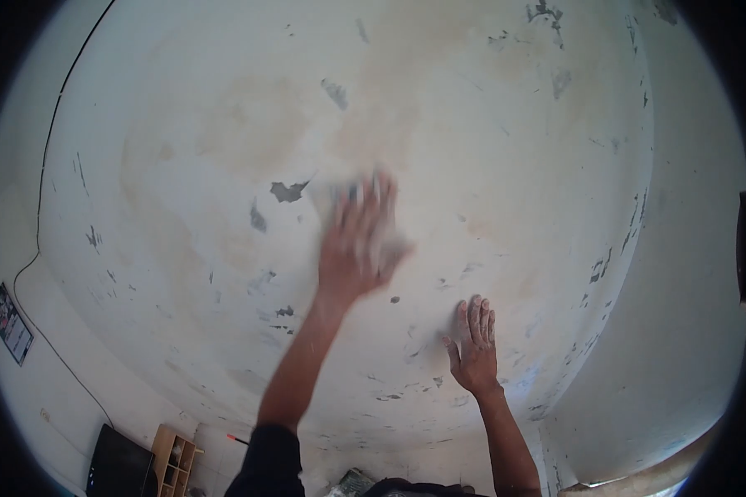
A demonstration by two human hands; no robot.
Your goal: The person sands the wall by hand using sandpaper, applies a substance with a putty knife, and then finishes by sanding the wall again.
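Note:
A large off-white wall (472,132) with patchy, scuffed paint fills most of the view. My left hand (356,248) is over its middle, smeared by motion, fingers pointing up. Pale dust whitens the fingers. A greyish blur shows beside and between the fingertips; I cannot make out whether it is a thin sheet under the hand or the wall's own marks. Lower and to the right, my right hand (475,356) lies flat against the wall, fingers stretched upward and thumb apart. Its fingers are dusty too, and it holds nothing visible. A grey chipped patch (288,191) lies left of my left hand.
A black cable (40,190) runs down the left side past a small poster (11,324). At lower left stand a dark screen-like panel (120,464) and a wooden shelf (174,460). Another wall (688,273) meets this one at the right.

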